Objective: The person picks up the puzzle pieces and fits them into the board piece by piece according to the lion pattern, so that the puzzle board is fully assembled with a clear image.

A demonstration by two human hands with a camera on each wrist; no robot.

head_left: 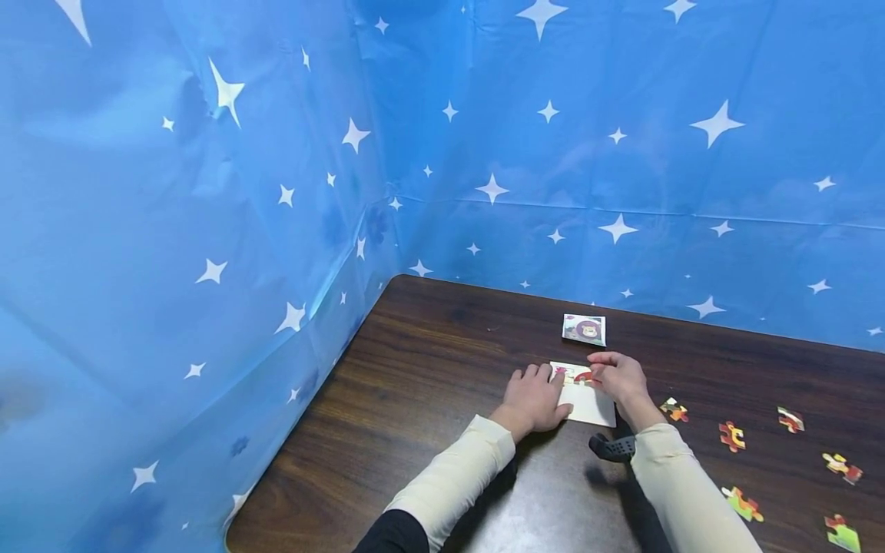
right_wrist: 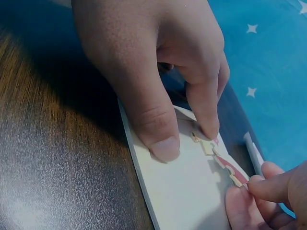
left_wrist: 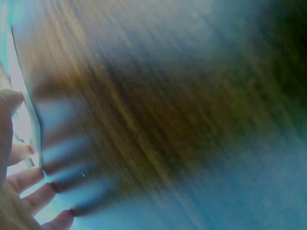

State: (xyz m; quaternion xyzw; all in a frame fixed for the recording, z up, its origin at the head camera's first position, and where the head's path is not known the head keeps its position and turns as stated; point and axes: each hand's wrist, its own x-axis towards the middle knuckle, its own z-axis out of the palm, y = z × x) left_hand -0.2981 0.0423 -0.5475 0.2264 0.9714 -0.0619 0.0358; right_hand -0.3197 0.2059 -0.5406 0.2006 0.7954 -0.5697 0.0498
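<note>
A white puzzle board [head_left: 591,407] lies on the table, with one puzzle piece [right_wrist: 207,146] in its far left corner. My left hand [head_left: 532,395] rests over the board's left edge; the thumb lies on the bare surface and the index fingertip touches the corner piece. Between thumb and finger my right hand [head_left: 620,384] pinches a red and cream puzzle piece [right_wrist: 229,168] at the board's far edge, right beside the corner piece. Whether the two pieces interlock I cannot tell. The left wrist view catches the left fingers [left_wrist: 38,196] spread at its left side.
A small picture card with a lion [head_left: 585,330] lies beyond the board. Several loose puzzle pieces [head_left: 733,435] are scattered on the right of the dark wooden table [head_left: 429,346]. Blue star-patterned cloth [head_left: 525,153] hangs behind and to the left. A black strap [head_left: 612,448] hangs at the right wrist.
</note>
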